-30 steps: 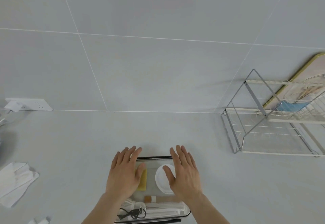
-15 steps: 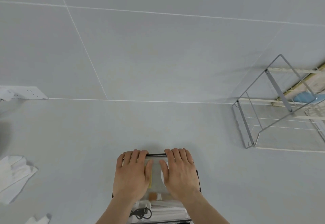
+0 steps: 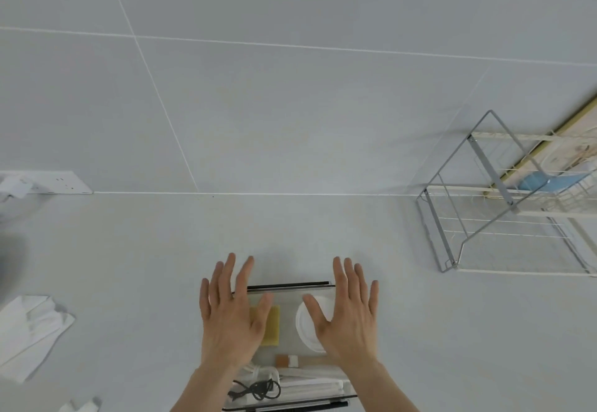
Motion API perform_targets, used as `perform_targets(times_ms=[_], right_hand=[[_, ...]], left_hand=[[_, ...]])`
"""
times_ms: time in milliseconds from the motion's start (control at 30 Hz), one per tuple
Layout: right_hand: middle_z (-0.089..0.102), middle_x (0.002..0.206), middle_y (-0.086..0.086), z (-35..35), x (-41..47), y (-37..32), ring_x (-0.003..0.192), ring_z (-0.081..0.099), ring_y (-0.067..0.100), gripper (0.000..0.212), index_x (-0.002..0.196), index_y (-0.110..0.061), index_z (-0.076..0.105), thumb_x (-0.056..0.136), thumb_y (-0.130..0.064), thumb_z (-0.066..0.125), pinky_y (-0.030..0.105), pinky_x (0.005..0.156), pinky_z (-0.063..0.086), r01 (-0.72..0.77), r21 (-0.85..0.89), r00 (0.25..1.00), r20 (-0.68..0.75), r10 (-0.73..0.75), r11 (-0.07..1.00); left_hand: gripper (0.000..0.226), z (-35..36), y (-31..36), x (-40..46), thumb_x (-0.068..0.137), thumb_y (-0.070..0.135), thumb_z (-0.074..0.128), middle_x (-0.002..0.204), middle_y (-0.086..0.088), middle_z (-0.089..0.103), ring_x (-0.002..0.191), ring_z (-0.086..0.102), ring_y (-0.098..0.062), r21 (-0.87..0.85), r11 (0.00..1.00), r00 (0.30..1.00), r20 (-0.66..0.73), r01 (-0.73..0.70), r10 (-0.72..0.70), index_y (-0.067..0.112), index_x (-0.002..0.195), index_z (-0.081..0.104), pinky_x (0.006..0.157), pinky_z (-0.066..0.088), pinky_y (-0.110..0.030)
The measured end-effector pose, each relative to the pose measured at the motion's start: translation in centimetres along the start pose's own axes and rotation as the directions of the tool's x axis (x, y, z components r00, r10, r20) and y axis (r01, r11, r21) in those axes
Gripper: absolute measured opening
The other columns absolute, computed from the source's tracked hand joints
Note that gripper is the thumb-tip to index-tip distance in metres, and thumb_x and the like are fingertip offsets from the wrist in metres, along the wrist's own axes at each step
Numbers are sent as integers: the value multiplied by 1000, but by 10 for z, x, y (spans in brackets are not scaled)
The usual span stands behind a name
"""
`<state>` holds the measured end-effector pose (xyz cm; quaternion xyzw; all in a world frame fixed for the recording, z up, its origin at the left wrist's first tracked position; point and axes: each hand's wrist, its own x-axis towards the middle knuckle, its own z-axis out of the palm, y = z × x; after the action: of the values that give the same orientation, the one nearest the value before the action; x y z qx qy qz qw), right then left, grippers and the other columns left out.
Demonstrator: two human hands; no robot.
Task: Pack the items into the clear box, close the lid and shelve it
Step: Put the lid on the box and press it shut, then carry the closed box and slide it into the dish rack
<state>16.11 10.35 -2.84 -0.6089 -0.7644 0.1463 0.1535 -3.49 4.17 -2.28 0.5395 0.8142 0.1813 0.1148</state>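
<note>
The clear box [image 3: 288, 292] sits on the counter at the bottom centre with its transparent lid on top. Through the lid I see a yellow sponge [image 3: 271, 324], a round white disc [image 3: 307, 324], a small brush [image 3: 287, 361], a black cable [image 3: 255, 390] and white folded cloth [image 3: 310, 385]. My left hand [image 3: 231, 318] lies flat over the lid's left side, fingers spread. Over the right side is my right hand [image 3: 347, 314], also flat with fingers apart. Neither hand grips anything.
A wire shelf rack [image 3: 484, 217] stands at the right against the wall, with a blue item [image 3: 536, 182] on it. White cloth [image 3: 29, 330] lies at the left. A wall socket [image 3: 61, 182] is at the far left.
My hands were side by side with fingers curled on the lid's far edge; now they have moved apart to the lid's two sides and the fingers are spread.
</note>
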Motion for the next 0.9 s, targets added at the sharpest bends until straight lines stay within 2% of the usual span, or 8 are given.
perform_targets(times_ms=[67,133,233,367,467,567,733,900], right_hand=[[14,166,-6,-8,-9,7,154,9,17,100,158,-32,4,80,-87,34,45,125,11,-116,135,993,43,111,984],[15,165,-6,-15,-17,10,151,20,16,107,157,-38,0,73,-88,45,43,118,31,-240,306,969,133,208,921],[34,157,1,-20,-25,10,142,38,19,108,156,-31,14,73,-69,70,40,110,38,-463,486,886,268,378,741],[51,147,2,-17,-35,11,137,46,23,95,149,-22,34,73,-59,77,38,108,39,-623,421,781,386,491,659],[61,123,-1,-20,-40,8,125,54,25,86,139,-17,47,71,-58,79,35,97,44,-679,387,732,416,540,623],[61,131,4,-26,-42,4,127,53,27,85,139,-14,47,72,-55,79,37,99,44,-706,381,707,443,552,597],[64,127,7,-38,-41,-7,119,57,30,71,137,-15,52,78,-43,79,38,97,49,-707,422,706,445,551,567],[60,103,-3,-68,-29,-31,97,59,23,56,132,-17,49,80,-29,70,39,84,53,-677,511,734,420,534,529]], left_hand=[[72,-6,-8,-9,88,72,26,164,6,4,151,0,-18,-130,985,993,-7,118,-120,41,152,10,122,-1,-43],[79,-8,-17,-19,84,75,36,163,5,8,150,11,-20,-303,918,966,63,257,-250,43,151,11,121,12,-48],[87,-9,-22,-32,82,57,62,158,-6,23,142,31,-23,-608,620,866,291,496,-408,38,152,14,114,28,-45],[98,-10,-24,-47,77,46,77,142,-16,48,116,54,-28,-617,412,738,496,670,-457,23,151,18,100,42,-40],[98,-12,-21,-50,55,52,73,122,-16,61,108,60,-32,-566,406,694,526,717,-492,10,137,40,100,45,-45],[84,-18,-17,-49,51,50,71,109,-17,66,101,61,-33,-540,436,692,511,720,-510,3,120,56,93,48,-44],[64,-32,-20,-42,73,38,81,110,-15,66,100,61,-33,-543,440,698,516,715,-496,5,121,57,94,49,-45],[65,-66,-10,-29,69,39,81,102,-7,64,96,61,-30,-646,412,754,439,643,-489,19,119,45,95,47,-45]])
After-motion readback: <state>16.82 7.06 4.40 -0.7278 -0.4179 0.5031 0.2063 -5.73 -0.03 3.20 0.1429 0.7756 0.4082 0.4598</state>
